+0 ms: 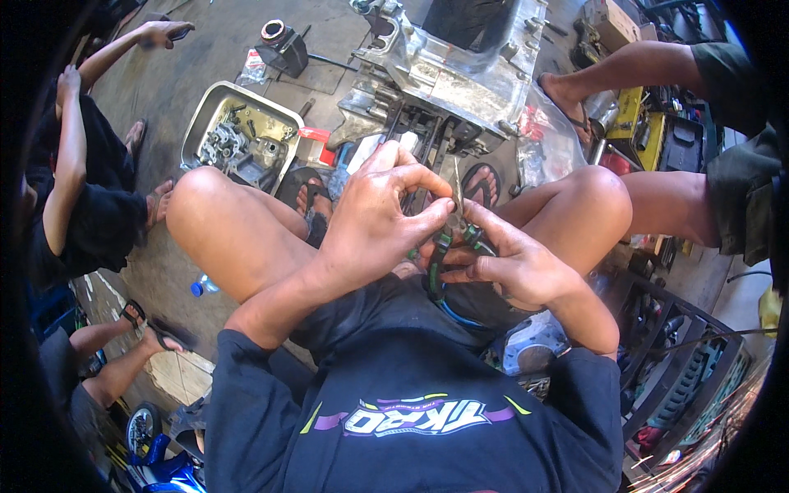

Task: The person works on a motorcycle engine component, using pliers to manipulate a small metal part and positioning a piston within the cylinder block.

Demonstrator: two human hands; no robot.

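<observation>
Needle-nose pliers point(437, 261) with green and black handles are in my right hand point(516, 261), their pointed jaws angled up and away from me. Thumb and forefinger of my left hand point(371, 204) meet in a pinch right beside the jaws. Whatever is between those fingertips is too small or too hidden to make out. Both hands are held above my lap, between my bent knees. Beyond them on the floor stands a large metal engine casing point(485, 86), with a wide opening in its top.
A pale basin point(191, 131) of metal engine parts sits far left, near a black square container point(282, 56). Plastic bags point(546, 135) lie right of the casing. Another person's leg point(633, 74) and a yellow toolbox point(629, 115) are at right. Other people sit at left.
</observation>
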